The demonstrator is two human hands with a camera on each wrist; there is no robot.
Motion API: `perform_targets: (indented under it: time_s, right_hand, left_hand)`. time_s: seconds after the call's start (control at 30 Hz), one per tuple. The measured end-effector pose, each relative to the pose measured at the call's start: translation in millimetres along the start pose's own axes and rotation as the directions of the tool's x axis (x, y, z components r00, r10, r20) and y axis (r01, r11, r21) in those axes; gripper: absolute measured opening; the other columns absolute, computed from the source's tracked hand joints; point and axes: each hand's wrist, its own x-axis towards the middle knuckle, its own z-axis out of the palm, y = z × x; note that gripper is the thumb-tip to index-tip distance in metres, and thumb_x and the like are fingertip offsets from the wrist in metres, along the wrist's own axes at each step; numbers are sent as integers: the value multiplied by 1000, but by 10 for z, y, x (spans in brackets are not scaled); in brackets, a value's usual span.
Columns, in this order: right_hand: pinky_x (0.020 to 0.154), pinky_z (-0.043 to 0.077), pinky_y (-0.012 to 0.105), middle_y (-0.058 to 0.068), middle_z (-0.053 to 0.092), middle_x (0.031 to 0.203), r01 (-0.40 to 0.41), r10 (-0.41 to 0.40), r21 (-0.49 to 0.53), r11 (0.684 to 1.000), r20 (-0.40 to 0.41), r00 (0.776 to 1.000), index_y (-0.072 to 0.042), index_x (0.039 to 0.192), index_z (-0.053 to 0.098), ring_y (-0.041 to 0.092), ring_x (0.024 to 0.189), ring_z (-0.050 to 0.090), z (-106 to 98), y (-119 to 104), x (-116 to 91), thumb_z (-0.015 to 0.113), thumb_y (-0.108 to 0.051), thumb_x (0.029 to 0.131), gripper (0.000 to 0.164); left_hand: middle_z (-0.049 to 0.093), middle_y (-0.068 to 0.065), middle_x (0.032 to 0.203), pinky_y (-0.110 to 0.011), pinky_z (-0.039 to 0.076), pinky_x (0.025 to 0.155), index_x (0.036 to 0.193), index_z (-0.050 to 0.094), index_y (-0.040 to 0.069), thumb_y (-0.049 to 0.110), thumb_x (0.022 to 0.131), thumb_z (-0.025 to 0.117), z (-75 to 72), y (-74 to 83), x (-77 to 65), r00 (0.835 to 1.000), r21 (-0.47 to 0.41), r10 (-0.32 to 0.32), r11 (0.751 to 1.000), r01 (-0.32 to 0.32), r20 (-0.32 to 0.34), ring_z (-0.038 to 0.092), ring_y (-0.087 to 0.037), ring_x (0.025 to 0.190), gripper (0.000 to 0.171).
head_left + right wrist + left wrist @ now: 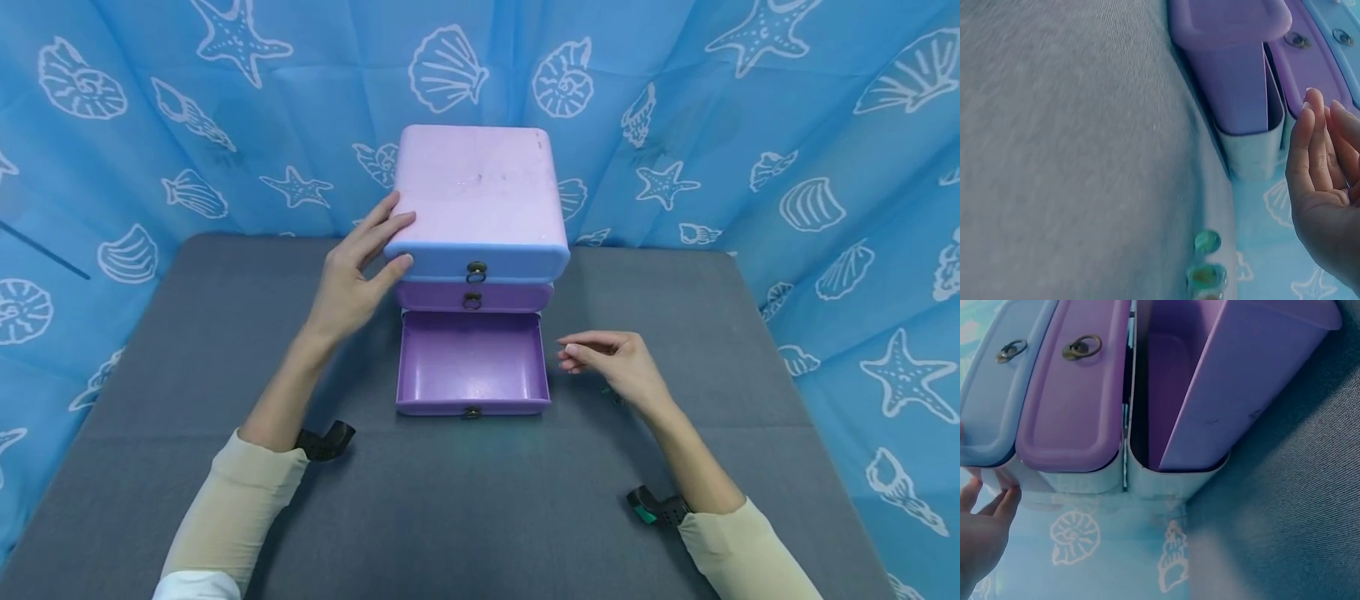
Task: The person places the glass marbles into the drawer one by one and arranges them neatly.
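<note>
A small drawer cabinet (480, 183) with a pale pink top stands on the table. Its top drawer (517, 262) is blue and the middle drawer (517, 297) purple, both pushed in, each with a ring pull. The purple bottom drawer (472, 358) is pulled out, its bare floor showing. My left hand (352, 271) rests on the cabinet's upper left edge, fingers on the top and side, thumb near the blue front. To the right of the bottom drawer hovers my right hand (611, 362), fingers loosely bent, with nothing visible in them.
Green glassy pieces (1207, 275) lie on the grey-covered table (480, 508), below my right hand and partly hidden by it in the head view. A blue curtain (315, 92) with white shells and starfish hangs behind the table and along its sides.
</note>
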Motion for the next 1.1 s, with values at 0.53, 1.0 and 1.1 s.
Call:
perform_targets:
  time_s: [0.53,1.0,1.1]
  right_hand:
    - [80,56,47,21,73,101,-13,10,-60,998,-43,999,16,119,63,23,88,74,-329,120,-248,64,-12,97,35]
    - [80,57,42,16,74,104,-52,38,-135,990,-98,994,15,121,62,19,89,73,-533,176,-486,65,-11,97,35]
    - [80,57,40,17,73,106,-55,40,-145,988,-105,994,15,120,63,18,90,73,-556,186,-535,65,-10,96,34]
  left_hand:
    - [30,-23,157,-33,28,118,135,56,-7,-11,91,62,-15,-20,35,999,49,23,998,-25,33,27,-33,147,45]
    - [25,-24,159,-31,33,115,138,52,-9,-11,93,59,-14,3,52,996,9,1,1000,-2,85,24,-33,148,45]
    - [25,-24,159,-31,33,114,137,52,-9,-12,93,59,-8,1,60,997,5,1,1000,-2,83,25,-33,148,45]
